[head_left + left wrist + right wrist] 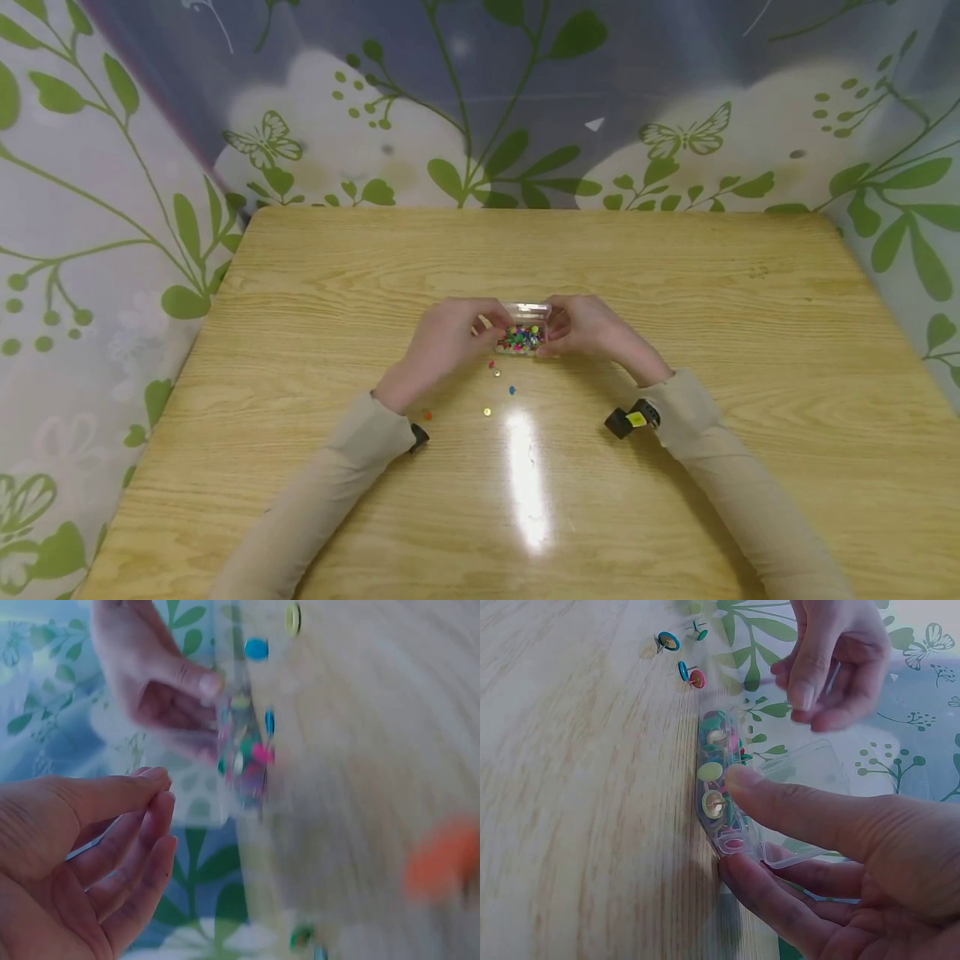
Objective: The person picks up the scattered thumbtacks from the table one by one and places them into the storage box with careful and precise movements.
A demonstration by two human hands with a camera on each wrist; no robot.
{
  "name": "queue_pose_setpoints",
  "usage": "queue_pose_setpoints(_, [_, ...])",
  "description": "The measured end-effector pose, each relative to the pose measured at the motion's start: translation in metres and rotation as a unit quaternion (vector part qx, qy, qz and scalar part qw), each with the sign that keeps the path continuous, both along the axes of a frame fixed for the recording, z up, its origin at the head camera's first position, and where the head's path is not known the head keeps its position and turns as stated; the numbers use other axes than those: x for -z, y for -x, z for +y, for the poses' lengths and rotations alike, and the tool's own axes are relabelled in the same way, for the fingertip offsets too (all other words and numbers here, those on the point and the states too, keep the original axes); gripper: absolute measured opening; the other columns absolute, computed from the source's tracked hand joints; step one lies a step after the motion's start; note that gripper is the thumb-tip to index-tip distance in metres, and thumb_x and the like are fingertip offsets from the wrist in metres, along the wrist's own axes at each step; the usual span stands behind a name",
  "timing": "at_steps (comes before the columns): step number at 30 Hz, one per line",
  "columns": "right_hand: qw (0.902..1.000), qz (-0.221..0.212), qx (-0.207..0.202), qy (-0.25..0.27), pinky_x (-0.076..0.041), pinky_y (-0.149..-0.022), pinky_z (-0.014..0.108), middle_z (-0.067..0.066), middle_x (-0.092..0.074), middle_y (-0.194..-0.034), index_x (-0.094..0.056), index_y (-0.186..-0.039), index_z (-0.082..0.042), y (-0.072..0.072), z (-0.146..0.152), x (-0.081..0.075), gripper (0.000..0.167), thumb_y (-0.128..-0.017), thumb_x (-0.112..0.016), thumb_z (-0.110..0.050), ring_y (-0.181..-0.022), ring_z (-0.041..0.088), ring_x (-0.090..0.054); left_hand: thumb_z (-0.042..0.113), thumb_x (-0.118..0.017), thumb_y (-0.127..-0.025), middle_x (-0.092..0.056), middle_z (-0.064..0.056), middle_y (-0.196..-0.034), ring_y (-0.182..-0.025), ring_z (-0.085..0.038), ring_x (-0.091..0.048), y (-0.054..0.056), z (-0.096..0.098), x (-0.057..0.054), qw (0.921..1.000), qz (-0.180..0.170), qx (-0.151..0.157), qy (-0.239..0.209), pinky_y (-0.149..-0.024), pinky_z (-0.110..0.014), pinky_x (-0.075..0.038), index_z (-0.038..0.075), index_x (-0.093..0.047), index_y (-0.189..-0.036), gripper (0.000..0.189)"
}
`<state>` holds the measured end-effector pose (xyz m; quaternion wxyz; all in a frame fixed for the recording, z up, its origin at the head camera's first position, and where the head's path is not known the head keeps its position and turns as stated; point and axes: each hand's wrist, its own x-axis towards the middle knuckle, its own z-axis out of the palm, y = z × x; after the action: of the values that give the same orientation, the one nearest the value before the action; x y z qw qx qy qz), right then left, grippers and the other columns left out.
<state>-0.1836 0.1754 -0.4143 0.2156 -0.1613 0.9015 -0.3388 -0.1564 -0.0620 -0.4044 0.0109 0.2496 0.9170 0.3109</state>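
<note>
A small clear plastic box stands on the table, filled with colourful thumbtacks. Its hinged lid is swung up at the far side. My right hand grips the box's right end, thumb along the front wall and fingers beneath and behind. At the left end, my left hand hovers by the opening. In the left wrist view its thumb and forefinger tips meet, the other fingers are loosely bent, and no tack shows between them.
Loose tacks lie on the wooden table in front of the box: a red one, a blue one, an orange one and two gold ones. A leaf-patterned covering rises behind the table's far edge.
</note>
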Motion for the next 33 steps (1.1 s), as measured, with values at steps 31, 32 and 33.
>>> queue_pose_setpoints(31, [1.0, 0.001, 0.001, 0.006, -0.06, -0.09, 0.037, 0.02, -0.071, -0.112, -0.059, -0.128, 0.004, -0.001, 0.0, 0.001, 0.059, -0.079, -0.088, -0.014, -0.103, 0.032, -0.07, 0.025, -0.077, -0.092, -0.073, 0.002, -0.081, -0.067, -0.011, -0.061, -0.001, -0.064, 0.009, 0.9878, -0.062, -0.041, 0.137, -0.061, -0.029, -0.051, 0.015, -0.077, -0.084, 0.012])
queue_pose_setpoints(32, [1.0, 0.001, 0.003, 0.006, -0.06, -0.09, 0.037, 0.02, -0.071, -0.112, -0.06, -0.128, 0.003, -0.001, 0.0, 0.001, 0.059, -0.079, -0.088, -0.013, -0.103, 0.032, -0.07, 0.024, -0.075, -0.092, -0.073, 0.002, -0.081, -0.067, -0.011, -0.062, -0.001, -0.064, 0.009, 0.9878, -0.061, -0.041, 0.137, -0.062, -0.03, -0.052, 0.015, -0.077, -0.085, 0.012])
queue_pose_setpoints(33, [1.0, 0.003, 0.002, 0.005, -0.06, -0.09, 0.037, 0.02, -0.071, -0.112, -0.059, -0.128, 0.003, -0.001, 0.0, 0.001, 0.06, -0.079, -0.088, -0.014, -0.103, 0.032, -0.07, 0.024, -0.074, -0.093, -0.073, 0.002, -0.082, -0.068, -0.012, -0.062, -0.001, -0.063, 0.009, 0.9878, -0.061, -0.043, 0.137, -0.063, -0.03, -0.052, 0.015, -0.076, -0.085, 0.012])
